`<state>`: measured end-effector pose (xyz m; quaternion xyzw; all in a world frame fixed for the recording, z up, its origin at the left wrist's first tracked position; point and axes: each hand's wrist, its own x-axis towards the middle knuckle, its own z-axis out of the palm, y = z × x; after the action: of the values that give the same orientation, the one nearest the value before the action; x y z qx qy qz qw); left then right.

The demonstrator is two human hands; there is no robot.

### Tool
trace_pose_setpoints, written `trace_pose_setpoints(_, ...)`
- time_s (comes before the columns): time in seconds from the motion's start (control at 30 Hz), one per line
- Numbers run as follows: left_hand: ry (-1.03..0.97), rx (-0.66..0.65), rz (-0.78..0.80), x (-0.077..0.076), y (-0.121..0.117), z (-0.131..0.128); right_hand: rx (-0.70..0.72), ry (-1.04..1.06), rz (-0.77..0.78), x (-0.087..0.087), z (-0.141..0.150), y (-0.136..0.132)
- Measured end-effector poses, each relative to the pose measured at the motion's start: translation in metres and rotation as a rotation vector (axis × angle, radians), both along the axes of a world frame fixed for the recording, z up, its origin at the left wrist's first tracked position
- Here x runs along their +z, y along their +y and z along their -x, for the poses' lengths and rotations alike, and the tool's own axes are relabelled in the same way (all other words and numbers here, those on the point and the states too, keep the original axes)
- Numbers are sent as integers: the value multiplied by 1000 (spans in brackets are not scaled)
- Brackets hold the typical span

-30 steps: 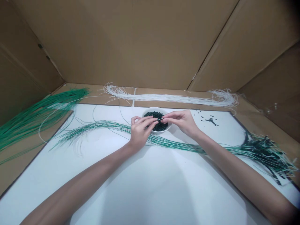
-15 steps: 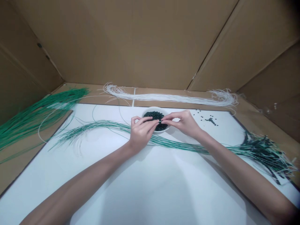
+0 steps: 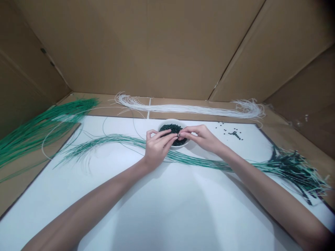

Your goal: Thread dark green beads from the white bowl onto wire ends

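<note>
My left hand (image 3: 158, 148) and my right hand (image 3: 199, 137) hover over a small white bowl (image 3: 172, 121) filled with dark green beads (image 3: 170, 128). Their fingertips meet above the bowl, pinching a thin cord with a dark tip (image 3: 178, 134), which is mostly hidden by my fingers. Below my wrists, a long bundle of green-and-white cords (image 3: 112, 138) crosses the white board (image 3: 167, 209). Its far right end (image 3: 290, 169) looks thick with dark beads.
Cardboard walls (image 3: 131, 52) surround the work surface. A bundle of white cords (image 3: 183, 109) lies along the back, and a green bundle (image 3: 44, 127) spreads at the left. Several loose dark beads (image 3: 235, 135) lie on the board's back right.
My fingertips have closed in around the thin cord, so less of it shows. My right hand sits slightly lower and nearer the left than before.
</note>
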<state>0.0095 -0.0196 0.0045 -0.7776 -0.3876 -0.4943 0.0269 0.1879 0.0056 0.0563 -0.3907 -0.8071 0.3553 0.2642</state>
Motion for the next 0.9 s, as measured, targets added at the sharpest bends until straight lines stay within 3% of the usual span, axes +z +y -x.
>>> trace_pose_setpoints(0.63, -11, 9, -10, -1, 1, -2, -67, 94, 79, -5, 3, -1)
trace_pose_setpoints(0.9, -24, 17, 2, -1, 1, -2, -110, 61, 8, -6, 4, -3)
